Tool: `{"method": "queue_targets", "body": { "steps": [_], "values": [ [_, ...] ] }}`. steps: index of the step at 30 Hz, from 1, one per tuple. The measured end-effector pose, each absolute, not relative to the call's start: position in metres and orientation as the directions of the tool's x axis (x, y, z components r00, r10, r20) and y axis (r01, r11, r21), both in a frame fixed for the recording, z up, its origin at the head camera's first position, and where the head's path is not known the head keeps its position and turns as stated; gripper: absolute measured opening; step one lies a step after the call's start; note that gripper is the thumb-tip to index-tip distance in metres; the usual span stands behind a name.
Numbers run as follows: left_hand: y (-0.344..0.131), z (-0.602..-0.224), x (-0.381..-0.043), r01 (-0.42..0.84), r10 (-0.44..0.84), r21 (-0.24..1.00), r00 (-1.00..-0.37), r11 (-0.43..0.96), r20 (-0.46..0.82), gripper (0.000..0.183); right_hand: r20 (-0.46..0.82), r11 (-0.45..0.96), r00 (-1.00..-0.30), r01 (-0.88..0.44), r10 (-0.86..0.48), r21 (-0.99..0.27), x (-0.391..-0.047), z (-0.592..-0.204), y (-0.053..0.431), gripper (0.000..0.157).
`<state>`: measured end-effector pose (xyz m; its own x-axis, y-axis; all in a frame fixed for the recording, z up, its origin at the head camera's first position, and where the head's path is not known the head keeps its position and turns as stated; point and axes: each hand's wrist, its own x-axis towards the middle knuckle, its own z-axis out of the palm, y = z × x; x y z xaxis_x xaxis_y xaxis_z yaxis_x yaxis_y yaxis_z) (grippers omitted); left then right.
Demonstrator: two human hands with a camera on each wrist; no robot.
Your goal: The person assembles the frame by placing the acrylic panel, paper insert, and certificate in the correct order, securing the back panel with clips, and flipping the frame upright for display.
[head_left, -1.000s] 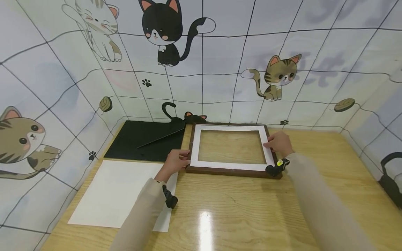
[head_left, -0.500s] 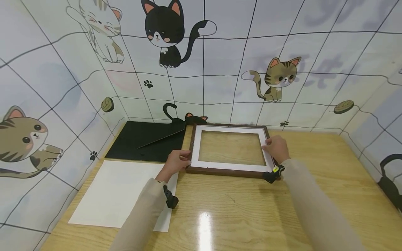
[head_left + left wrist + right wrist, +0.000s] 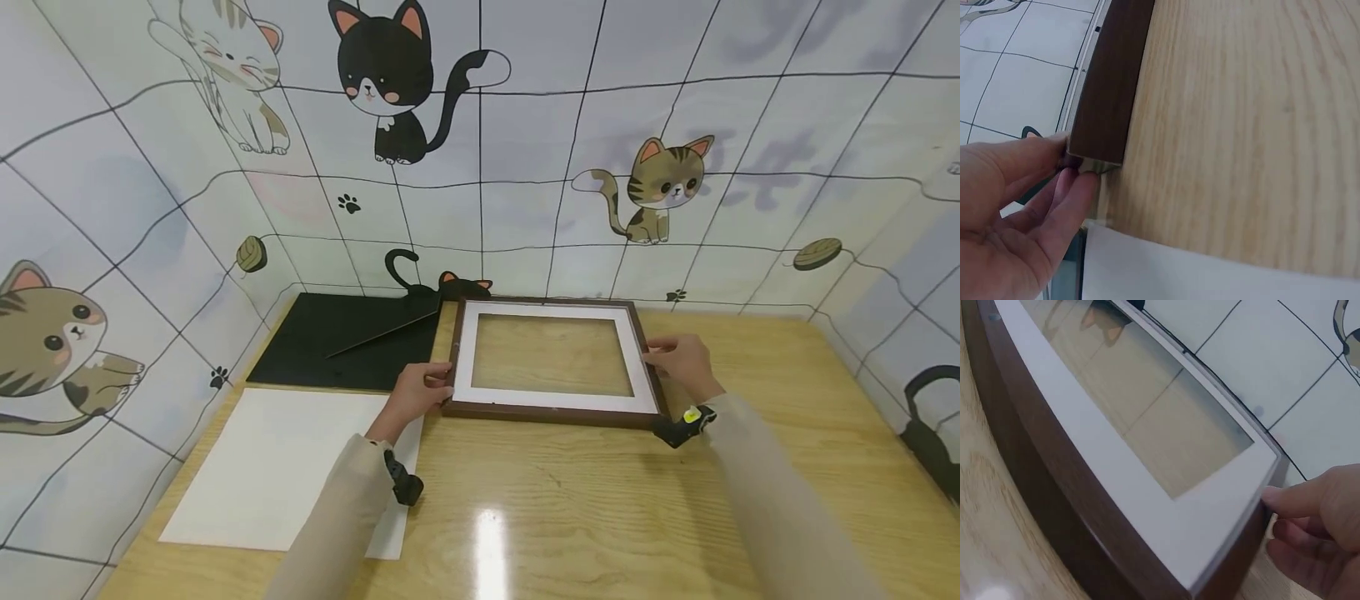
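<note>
A dark brown picture frame (image 3: 555, 412) lies near the back wall with a white mat (image 3: 467, 358) set inside it. Through the mat's window the wood grain shows, and in the right wrist view the glass (image 3: 1166, 425) carries reflections. My left hand (image 3: 416, 396) pinches the frame's left side near the front corner, thumb above and fingers lower down at the side. On the opposite side, my right hand (image 3: 686, 365) holds the right edge. In the right wrist view its thumb (image 3: 1285, 501) meets the top edge while the other fingers curl beside the outer wall.
Left of the frame a black board (image 3: 352, 342) lies at the back, with a thin strut flap (image 3: 382, 334) slanting across it. In front of that rests a large white sheet (image 3: 277, 467), partly under my left forearm. A cat-printed wall covering (image 3: 525, 208) encloses the wooden table (image 3: 570, 500).
My right hand has shifted outward, from fingertips on the mat's right border to the frame's right edge. The left hand and the frame have stayed in place.
</note>
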<state>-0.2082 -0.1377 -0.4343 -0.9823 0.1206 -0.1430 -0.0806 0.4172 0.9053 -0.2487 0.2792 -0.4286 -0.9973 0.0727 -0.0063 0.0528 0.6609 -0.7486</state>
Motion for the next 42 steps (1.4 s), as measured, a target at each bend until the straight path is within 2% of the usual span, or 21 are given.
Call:
{"method": "queue_targets", "body": {
  "steps": [9,13,25,32,37,42],
  "values": [
    [-0.160,-0.439,-0.203,0.070,0.224,0.880,-0.974,0.469,-0.042,0.040,-0.182,0.613,-0.974,0.063,-0.133,-0.787,-0.233,-0.420,0.296,0.055],
    [-0.182,-0.435,-0.202,0.094,0.216,0.873,-0.976,0.479,-0.013,0.038,-0.212,0.618,-0.959,0.052,-0.188,-0.785,-0.224,-0.413,0.300,0.060],
    [-0.268,-0.428,-0.184,0.016,0.186,0.830,-0.977,0.558,-0.106,0.047,-0.227,0.610,-0.958,0.077,-0.173,-0.789,-0.214,-0.417,0.301,0.060],
    [-0.312,-0.428,-0.174,-0.042,0.173,0.786,-0.967,0.617,-0.187,0.049,-0.173,0.600,-0.967,0.028,-0.186,-0.799,-0.213,-0.424,0.305,0.059],
    [-0.342,-0.431,-0.167,-0.070,0.157,0.734,-0.959,0.675,-0.236,0.053,-0.170,0.590,-0.967,0.027,-0.189,-0.807,-0.214,-0.427,0.308,0.059],
    [-0.364,-0.423,-0.155,-0.109,0.088,0.651,-0.961,0.752,-0.262,0.056,-0.182,0.575,-0.966,0.045,-0.182,-0.817,-0.213,-0.430,0.311,0.059]
  ]
}}
